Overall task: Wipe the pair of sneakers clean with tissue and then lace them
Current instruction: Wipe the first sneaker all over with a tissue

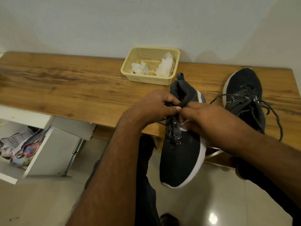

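Note:
A dark sneaker with a white sole [180,159] hangs over the front edge of the wooden table [73,85], toe toward me. My left hand [151,106] pinches its dark lace at the tongue, near the collar. My right hand [210,121] curls over the shoe's right side at the lacing; what its fingers hold is hidden. The second sneaker [242,90] lies on the table at the right, toe away from me, with its loose laces [275,118] trailing over the wood.
A cream plastic basket [146,79] with crumpled white tissues [166,67] stands at the back of the table by the wall. An open white drawer with crumpled newspaper [21,144] juts out at the lower left. Glossy floor tiles lie below.

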